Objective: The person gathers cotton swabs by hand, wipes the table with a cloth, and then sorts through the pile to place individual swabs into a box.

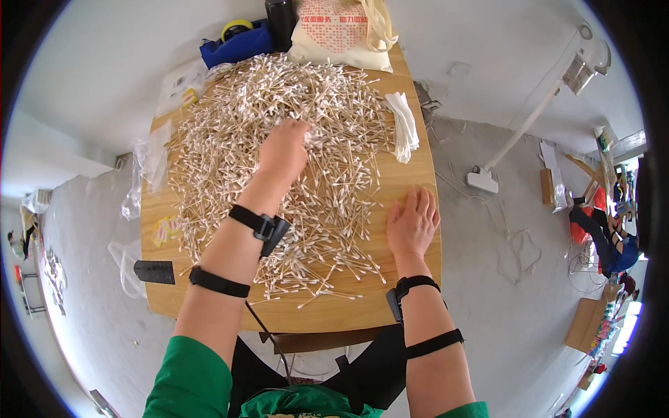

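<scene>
A broad loose heap of cotton swabs (327, 146) with white tips and pale sticks covers most of the wooden table (411, 279). Over the upper middle of the heap, my left hand (283, 152) reaches down with its fingers curled and touching the swabs. Its fingertips are hidden, so whatever they hold does not show. To the right of the heap, my right hand (412, 221) lies flat on the bare wood near the right edge, fingers stretched out and holding nothing. Beyond it lies a folded bundle of white gloves or cloth (402, 129).
Along the far edge stand a blue tape dispenser (240, 45), a black bottle (281, 24) and a cream cloth bag (341, 31). Clear plastic bags (146, 164) and a black flat object (155, 272) lie at the left edge. A white floor mop (482, 179) stands off right.
</scene>
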The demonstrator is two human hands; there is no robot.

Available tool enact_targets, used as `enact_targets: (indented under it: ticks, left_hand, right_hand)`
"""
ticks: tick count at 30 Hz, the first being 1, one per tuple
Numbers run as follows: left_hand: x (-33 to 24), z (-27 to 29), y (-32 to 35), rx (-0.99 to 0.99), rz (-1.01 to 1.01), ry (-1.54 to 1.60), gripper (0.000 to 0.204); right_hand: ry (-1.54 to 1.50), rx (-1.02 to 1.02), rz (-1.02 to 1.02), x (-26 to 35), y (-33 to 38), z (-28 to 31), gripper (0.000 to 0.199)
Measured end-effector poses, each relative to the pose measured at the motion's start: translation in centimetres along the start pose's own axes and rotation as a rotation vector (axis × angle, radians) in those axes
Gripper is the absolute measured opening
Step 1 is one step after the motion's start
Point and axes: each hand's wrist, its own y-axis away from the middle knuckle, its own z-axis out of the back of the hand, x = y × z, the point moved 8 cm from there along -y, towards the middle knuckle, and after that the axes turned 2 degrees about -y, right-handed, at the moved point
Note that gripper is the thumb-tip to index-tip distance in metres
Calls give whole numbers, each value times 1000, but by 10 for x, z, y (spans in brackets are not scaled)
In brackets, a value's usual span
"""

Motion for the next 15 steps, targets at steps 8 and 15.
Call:
enact_targets:
  ticks: [8,15]
  left_hand:
    - [63,52,24,3,264,548,46]
    - [104,59,50,-13,75,848,62]
  right_hand:
    - [-1,-10,8,-3,0,3,48]
    - [4,7,2,-1,0,0,48]
